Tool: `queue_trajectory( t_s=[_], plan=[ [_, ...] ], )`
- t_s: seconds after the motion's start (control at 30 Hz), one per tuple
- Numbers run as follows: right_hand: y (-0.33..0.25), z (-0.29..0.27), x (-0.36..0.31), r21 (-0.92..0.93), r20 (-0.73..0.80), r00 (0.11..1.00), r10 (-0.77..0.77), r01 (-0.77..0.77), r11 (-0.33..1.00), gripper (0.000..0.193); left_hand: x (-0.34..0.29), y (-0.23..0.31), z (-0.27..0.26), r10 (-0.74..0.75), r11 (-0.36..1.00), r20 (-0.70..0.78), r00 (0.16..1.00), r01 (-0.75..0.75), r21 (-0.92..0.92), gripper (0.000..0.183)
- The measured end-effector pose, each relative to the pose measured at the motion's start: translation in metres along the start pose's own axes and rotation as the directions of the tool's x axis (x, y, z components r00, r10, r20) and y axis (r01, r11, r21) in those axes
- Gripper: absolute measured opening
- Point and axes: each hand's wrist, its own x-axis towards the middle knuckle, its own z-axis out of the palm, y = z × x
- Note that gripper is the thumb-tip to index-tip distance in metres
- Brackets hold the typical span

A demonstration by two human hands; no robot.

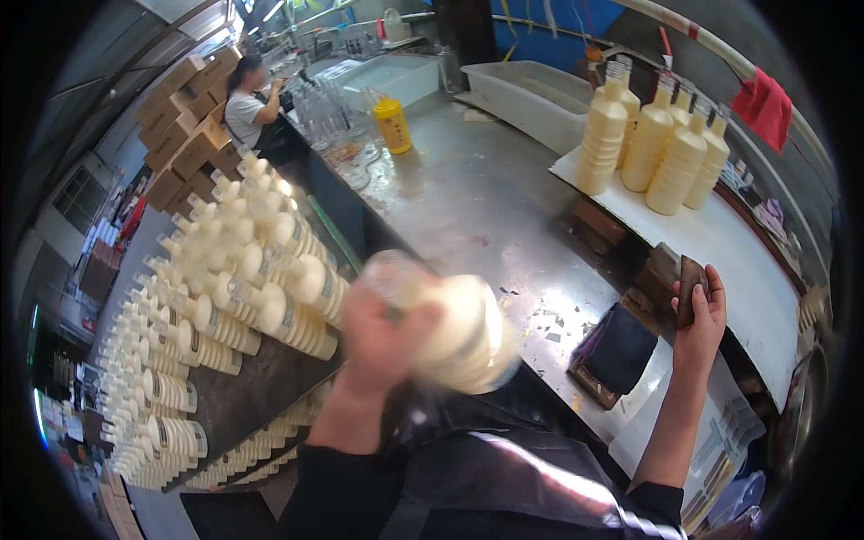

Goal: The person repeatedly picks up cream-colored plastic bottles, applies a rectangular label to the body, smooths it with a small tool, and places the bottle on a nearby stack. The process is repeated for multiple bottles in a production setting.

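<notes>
My left grip (pixel 387 333) is closed around one cream bottle (pixel 463 337), which tilts with its neck toward the upper left, in front of the near edge of the metal surface (pixel 477 207); blur hides exactly where the fingers press. My right grip (pixel 704 306), beyond that edge, pinches one flat brown block (pixel 690 292). I judge that the bottle could slip, being smooth and held in one hand, or that its base could knock the edge if swung low; a wide swing left could topple the crowded bottles (pixel 207 324) on the dark shelf (pixel 243 391). Counting outward: one dark cloth pad (pixel 621 346) lies by the surface's near edge; six cream bottles (pixel 650 148) stand at the far end of one white board (pixel 711 261); one yellow container (pixel 392 126) sits near the surface's left edge; two pale tubs (pixel 526 103) line its far side; one red cloth (pixel 763 108) hangs on a rail; one co-worker (pixel 252 108) is at the far left. The shelf's bottles are too many to count.
</notes>
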Motion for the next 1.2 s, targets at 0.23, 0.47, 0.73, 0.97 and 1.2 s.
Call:
queue_trajectory(
  t_s=[0.23,0.47,0.73,0.97,1.2],
  plan=[
    [0.028,0.034,0.022,-0.019,0.033,0.993,0.109,-0.108,0.994,0.045,-0.079,0.049,-0.14,-0.067,0.903,-0.502,0.862,0.267,0.338,0.02],
    [0.068,0.049,0.032,-0.097,0.077,0.982,0.17,-0.162,0.982,0.045,-0.114,0.016,-0.221,0.173,0.585,-0.725,0.667,0.522,0.62,0.012],
    [0.084,0.063,0.015,-0.179,0.07,0.976,0.204,-0.189,0.966,0.041,-0.098,-0.044,-0.248,0.345,0.328,-0.588,0.732,0.493,0.806,0.023],
    [0.084,0.073,0.004,-0.225,0.064,0.979,0.196,-0.177,0.958,0.041,-0.093,-0.049,-0.249,0.243,0.331,-0.672,0.7,0.591,0.736,0.028],
    [0.068,0.072,-0.015,-0.177,0.017,0.987,0.162,-0.156,0.972,0.042,-0.091,-0.054,-0.254,0.154,0.324,-0.768,0.622,0.703,0.634,0.052]
  ],
)
